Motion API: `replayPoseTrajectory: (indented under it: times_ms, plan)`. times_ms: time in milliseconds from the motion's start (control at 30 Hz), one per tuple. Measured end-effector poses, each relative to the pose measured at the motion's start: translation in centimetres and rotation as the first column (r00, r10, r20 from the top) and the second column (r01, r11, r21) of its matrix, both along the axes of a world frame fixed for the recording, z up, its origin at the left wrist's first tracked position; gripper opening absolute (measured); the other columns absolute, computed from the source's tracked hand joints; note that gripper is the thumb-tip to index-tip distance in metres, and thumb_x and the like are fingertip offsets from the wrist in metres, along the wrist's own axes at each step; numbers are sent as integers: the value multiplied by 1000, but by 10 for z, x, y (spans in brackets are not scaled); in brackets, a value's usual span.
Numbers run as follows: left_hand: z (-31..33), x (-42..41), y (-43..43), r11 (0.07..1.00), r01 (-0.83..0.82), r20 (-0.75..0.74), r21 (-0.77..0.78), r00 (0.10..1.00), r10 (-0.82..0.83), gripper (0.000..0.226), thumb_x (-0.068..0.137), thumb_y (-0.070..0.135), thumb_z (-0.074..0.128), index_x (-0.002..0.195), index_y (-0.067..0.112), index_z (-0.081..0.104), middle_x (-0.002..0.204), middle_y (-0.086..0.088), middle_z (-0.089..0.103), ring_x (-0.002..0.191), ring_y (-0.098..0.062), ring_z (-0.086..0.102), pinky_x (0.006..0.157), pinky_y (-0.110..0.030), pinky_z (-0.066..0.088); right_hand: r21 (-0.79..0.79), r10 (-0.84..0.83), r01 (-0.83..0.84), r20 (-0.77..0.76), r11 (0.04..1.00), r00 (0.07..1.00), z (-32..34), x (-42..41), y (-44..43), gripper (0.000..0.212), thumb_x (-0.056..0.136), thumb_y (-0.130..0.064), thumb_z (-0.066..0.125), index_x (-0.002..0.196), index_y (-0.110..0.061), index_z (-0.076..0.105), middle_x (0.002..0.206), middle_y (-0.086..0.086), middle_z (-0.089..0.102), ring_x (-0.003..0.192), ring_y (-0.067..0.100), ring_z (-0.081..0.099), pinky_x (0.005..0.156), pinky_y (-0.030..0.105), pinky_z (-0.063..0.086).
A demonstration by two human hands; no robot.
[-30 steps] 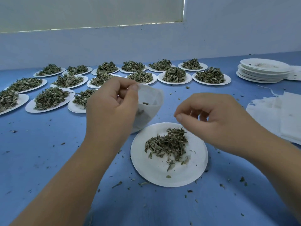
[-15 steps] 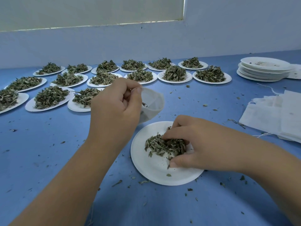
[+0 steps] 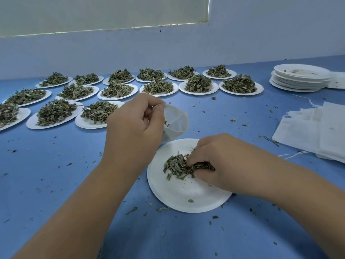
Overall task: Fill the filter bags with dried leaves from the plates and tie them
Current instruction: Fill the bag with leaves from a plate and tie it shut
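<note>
My left hand [image 3: 133, 126] holds a white filter bag [image 3: 175, 122] by its rim, mouth open toward the right, just above the far edge of a white paper plate [image 3: 179, 195]. A few leaf bits show inside the bag. A small heap of dried leaves [image 3: 177, 168] lies on that plate. My right hand [image 3: 212, 163] is down on the heap, its fingers and thumb curled round a clump of the leaves.
Several paper plates piled with dried leaves [image 3: 117, 89] fill the far left and middle of the blue table [image 3: 56, 174]. A stack of used plates [image 3: 300, 77] stands at the far right. Flat filter bags [image 3: 317, 131] with strings lie at the right. Leaf crumbs are scattered about.
My right hand dropped from beside the bag's mouth onto the plate and closed its fingers on the leaves. The left hand kept the bag open, shifting only slightly.
</note>
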State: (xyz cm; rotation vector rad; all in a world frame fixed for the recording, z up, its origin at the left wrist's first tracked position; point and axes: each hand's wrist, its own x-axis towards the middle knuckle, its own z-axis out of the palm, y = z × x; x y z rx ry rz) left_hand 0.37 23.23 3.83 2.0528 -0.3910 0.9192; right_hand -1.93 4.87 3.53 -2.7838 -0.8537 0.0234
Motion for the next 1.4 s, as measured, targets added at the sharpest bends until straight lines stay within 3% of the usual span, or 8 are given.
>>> replayPoseTrajectory:
  times_ms: [233, 400, 500, 667, 900, 1133, 1233, 1400]
  plan:
    - [1, -1, 0, 1000, 4, 7, 22, 1000, -4, 13, 91, 22, 53, 86, 23, 64, 57, 3, 51, 52, -11, 44, 49, -12, 32, 90, -39, 41, -28, 995, 999, 2, 1, -2, 22, 89, -26, 56, 103, -37, 70, 99, -15, 63, 86, 2, 57, 74, 23, 50]
    - [1, -1, 0, 1000, 3, 13, 30, 1000, -4, 13, 91, 22, 53, 86, 22, 64, 57, 8, 49, 53, -10, 44, 49, -12, 33, 273, -62, 97, -135, 957, 989, 8, 4, -8, 16, 83, -26, 64, 89, -39, 72, 85, -19, 67, 79, 0, 61, 71, 23, 50]
    - [1, -1, 0, 999, 12, -1, 30, 1000, -12, 13, 91, 22, 53, 88, 20, 66, 57, 11, 48, 52, -7, 45, 50, -11, 33, 409, -38, 121, -205, 904, 978, 15, 5, -14, 14, 79, -26, 69, 83, -40, 72, 78, -19, 69, 70, 2, 63, 68, 24, 51]
    - [3, -1, 0, 998, -2, 7, 68, 1000, 1, 10, 91, 18, 58, 87, 19, 67, 59, 12, 49, 55, -4, 46, 53, -9, 34, 588, 104, 83, -278, 805, 955, 28, 5, -22, 11, 79, -25, 75, 85, -34, 74, 74, 3, 70, 73, 25, 66, 72, 41, 56]
    - [2, -4, -6, 993, 12, -25, 116, 1000, -9, 12, 88, 22, 57, 84, 20, 68, 57, 8, 51, 57, -4, 46, 53, -12, 35, 798, 169, 91, -235, 596, 957, 32, 3, -20, 13, 74, -21, 75, 86, -26, 76, 76, 8, 70, 66, 17, 63, 66, 23, 54]
    - [-3, -9, -16, 981, 77, -66, 179, 996, -67, 15, 86, 24, 56, 86, 17, 70, 51, 7, 44, 52, -6, 41, 51, -17, 32, 764, 0, 162, -208, 625, 978, 24, 2, -9, 12, 74, -21, 76, 85, -26, 75, 70, -4, 69, 60, 13, 60, 65, 31, 54]
    - [-3, -10, -19, 979, 86, -74, 185, 995, -74, 15, 86, 24, 56, 86, 17, 70, 52, 8, 44, 53, -5, 42, 51, -14, 30, 748, -107, 175, -139, 641, 984, 19, 1, -4, 17, 73, -20, 78, 87, -27, 71, 77, -3, 70, 70, 19, 66, 73, 42, 56]
    - [-4, -10, -21, 979, 82, -86, 185, 994, -67, 14, 85, 24, 56, 86, 19, 69, 54, 10, 45, 57, -4, 44, 53, -12, 32, 653, -231, 126, 77, 747, 970, 16, -1, 3, 23, 68, -33, 77, 87, -34, 64, 81, -10, 63, 70, 9, 60, 71, 30, 51]
